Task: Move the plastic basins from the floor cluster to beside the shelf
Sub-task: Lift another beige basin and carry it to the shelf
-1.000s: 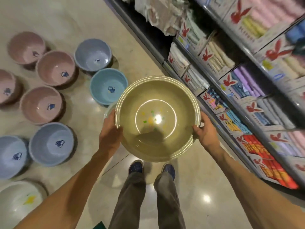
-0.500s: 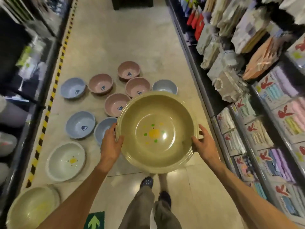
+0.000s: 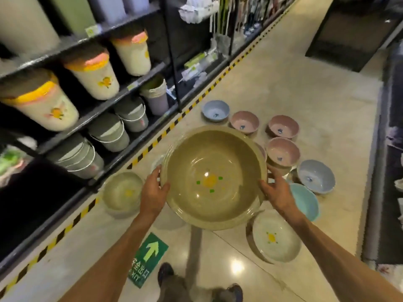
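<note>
Olive basin [image 3: 212,177] hangs in the air between left hand [image 3: 153,190] and right hand [image 3: 275,192], each curled onto its rim. Smooth plastic could slip, dropping it onto the cream basin [image 3: 123,190] just left of the left hand.

A glossy beige tiled floor [image 3: 294,88] runs up the shop aisle, a bright ceiling light glaring off it at the bottom. Along the left stands a black metal shelf rack [image 3: 135,82] stacked with cream lidded plastic bins [image 3: 96,73] and grey metal-handled buckets [image 3: 109,132]. A yellow-and-black hazard stripe [image 3: 152,144] edges its base. A green arrow exit sticker [image 3: 149,261] lies on the floor. A dark display stand [image 3: 353,31] sits far up on the right.
</note>
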Motion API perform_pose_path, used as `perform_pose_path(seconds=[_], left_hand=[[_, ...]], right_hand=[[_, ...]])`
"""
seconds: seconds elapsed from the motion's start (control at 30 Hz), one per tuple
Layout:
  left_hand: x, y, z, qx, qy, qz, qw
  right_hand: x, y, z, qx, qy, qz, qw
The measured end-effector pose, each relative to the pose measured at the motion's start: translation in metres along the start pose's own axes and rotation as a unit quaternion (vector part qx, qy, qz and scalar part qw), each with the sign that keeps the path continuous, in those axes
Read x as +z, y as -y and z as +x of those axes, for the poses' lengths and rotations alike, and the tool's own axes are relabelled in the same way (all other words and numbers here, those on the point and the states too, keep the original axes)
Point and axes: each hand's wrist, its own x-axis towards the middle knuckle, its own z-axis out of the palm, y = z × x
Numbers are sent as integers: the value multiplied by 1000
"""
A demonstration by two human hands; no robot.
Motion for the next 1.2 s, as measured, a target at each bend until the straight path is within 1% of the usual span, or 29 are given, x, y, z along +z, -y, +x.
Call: perform_pose_path(seconds=[0.07, 0.1, 0.2, 0.3, 0.4, 0.5, 0.57, 0.63, 0.77, 0.87, 1.0, 1.1, 1.2], left_hand=[[-44, 25, 12, -28, -31, 14, 999], [-65, 37, 17, -29, -43, 15, 999], [-128, 66, 25, 0, -81, 5, 997], [-188, 86, 27, 21, -133, -8, 991], [-235, 110, 34, 1, -160, -5, 987], [-265, 138, 49, -43, -191, -8, 981], [-278, 150, 62, -62, -191, -5, 980], [-288, 165, 78, -80, -200, -10, 976], [-295, 208, 121, -145, -209, 5, 967], [-290, 238, 161, -206, -201, 6, 958], [-278, 300, 209, -308, -185, 65, 931], [-272, 346, 239, -334, -171, 79, 923], [-268, 388, 269, -351, -168, 93, 917]], right_hand=[[42, 32, 17, -30, 29, -8, 999], [65, 44, 26, -42, 45, -11, 998], [135, 88, 43, -81, 85, -26, 993], [201, 146, 45, -96, 119, -26, 988], [262, 188, 51, -118, 150, -48, 980], [317, 211, 71, -136, 178, -51, 973], [348, 223, 86, -136, 207, -66, 967], [378, 231, 103, -137, 218, -79, 963], [433, 243, 148, -140, 240, -115, 954], [473, 248, 188, -142, 252, -144, 946], [533, 237, 245, -119, 288, -173, 934], [582, 223, 277, -104, 298, -192, 929], [635, 195, 303, -112, 295, -198, 928]])
